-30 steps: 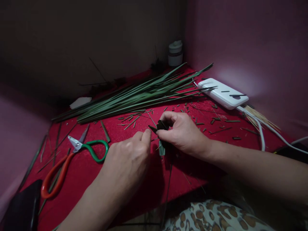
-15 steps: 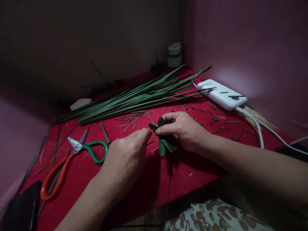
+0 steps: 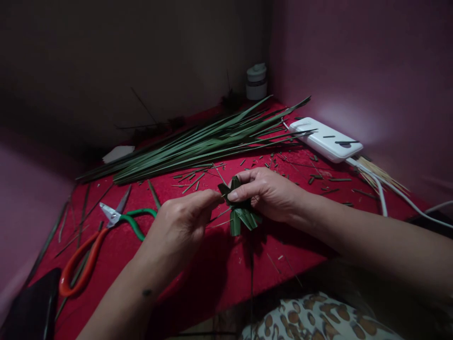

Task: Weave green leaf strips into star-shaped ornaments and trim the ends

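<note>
A small bundle of folded green leaf strips (image 3: 241,218) is pinched between the thumb and fingers of my right hand (image 3: 267,193). Its folded ends fan downward, and thin sticks poke out on its left side. My left hand (image 3: 184,219) is closed beside the bundle, fingertips at its upper left edge; what they pinch there is too small to make out. Left of that hand lie open scissors (image 3: 112,216) with one orange and one green handle, the green one partly covered by my hand.
Long green leaf blades (image 3: 198,144) lie in a pile across the back of the red cloth (image 3: 219,283). A white power bank (image 3: 323,139) with cables rests at the right, near thin sticks (image 3: 384,174). A lidded jar (image 3: 256,82) stands behind. Leaf scraps are scattered about.
My left hand has shifted slightly left and down, rotating at the wrist, and now covers more of the green scissor handle. The leaf bundle has turned a little, showing more of its folded ends.
</note>
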Available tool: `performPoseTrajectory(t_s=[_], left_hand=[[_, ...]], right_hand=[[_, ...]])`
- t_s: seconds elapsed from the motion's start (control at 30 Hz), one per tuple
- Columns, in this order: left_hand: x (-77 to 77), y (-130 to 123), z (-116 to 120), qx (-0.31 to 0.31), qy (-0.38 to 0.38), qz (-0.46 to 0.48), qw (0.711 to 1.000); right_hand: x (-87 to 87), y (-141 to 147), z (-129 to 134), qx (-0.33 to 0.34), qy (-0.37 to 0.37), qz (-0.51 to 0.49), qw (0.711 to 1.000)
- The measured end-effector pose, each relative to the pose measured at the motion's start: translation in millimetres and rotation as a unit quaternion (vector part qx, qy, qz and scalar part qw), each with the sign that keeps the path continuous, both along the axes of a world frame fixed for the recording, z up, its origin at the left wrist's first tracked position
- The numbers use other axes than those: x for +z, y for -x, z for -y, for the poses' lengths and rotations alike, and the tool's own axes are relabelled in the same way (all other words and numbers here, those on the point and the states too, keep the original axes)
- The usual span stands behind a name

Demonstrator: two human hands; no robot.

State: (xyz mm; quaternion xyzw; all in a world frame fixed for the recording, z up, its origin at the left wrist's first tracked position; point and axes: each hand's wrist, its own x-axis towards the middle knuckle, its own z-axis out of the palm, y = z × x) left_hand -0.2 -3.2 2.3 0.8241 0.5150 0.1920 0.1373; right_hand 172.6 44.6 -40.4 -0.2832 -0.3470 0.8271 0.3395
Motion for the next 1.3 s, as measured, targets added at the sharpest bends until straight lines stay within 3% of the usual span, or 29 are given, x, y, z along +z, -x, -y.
performPoseTrajectory(t_s=[0.37, 0.67, 1.07, 1.3], left_hand=[[3.6, -3, 5, 0.016, 0.003, -0.055, 0.998], [15.4, 10, 2, 0.073, 0.178, 0.074, 0.978], [6.3, 1, -6, 0.100, 0.202, 0.226, 0.948], [4.7, -1, -6, 0.108, 0.142, 0.187, 0.966]], right_hand=[[-2.1, 0, 1, 0.043, -0.016, 0.034, 0.998], [-0.4, -2, 2, 0.003, -0.079, 0.072, 0.994], [3.3, -1, 5, -0.003, -0.163, 0.119, 0.979], [6.0, -4, 2, 0.010, -0.167, 0.120, 0.979]])
